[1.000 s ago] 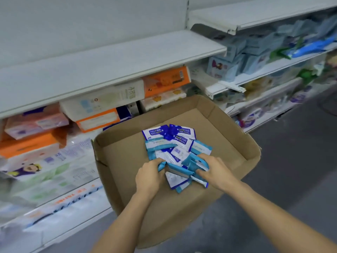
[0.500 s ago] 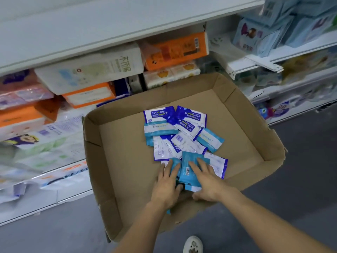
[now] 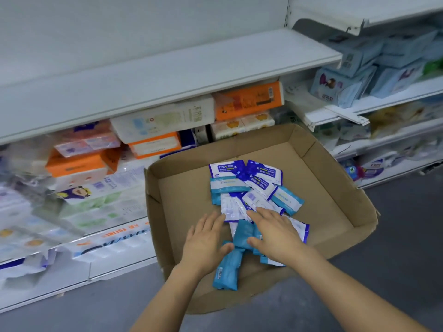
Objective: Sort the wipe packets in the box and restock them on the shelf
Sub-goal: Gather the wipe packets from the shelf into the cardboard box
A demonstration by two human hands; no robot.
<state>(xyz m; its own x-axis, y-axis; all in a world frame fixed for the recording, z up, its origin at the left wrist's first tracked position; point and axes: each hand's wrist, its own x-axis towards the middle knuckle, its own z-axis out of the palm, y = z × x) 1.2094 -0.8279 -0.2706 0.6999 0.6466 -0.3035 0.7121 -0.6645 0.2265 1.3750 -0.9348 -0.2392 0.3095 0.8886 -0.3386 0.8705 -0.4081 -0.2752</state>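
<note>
Wipe packets point(image 3: 249, 188), dark blue, white and teal, are lying in a loose overlapping heap on the floor of a shallow cardboard box point(image 3: 340, 188), toward its near middle. A person's left hand point(image 3: 206, 243) is resting flat at the heap's left edge, fingers point(image 3: 213, 219) straight and released, their tips touching a white packet point(image 3: 230, 209), the thumb lying against a teal packet point(image 3: 226, 269) that is angling down toward the box's near wall. The right hand point(image 3: 275, 236) is lying palm down over the near part of the pile, its fingers likewise spread and relaxed, grasping nothing, covering a teal packet point(image 3: 244, 233) and part of a white one with a blue border point(image 3: 299, 230). The box is sitting tilted on a grey floor point(image 3: 395, 259) in front of white store shelving. The shelf point(image 3: 167, 77) directly above the box is bare; below it, orange and white tissue packs point(image 3: 247, 99) are stacked, and pale blue boxes point(image 3: 347, 85) are filling the bay to the right
</note>
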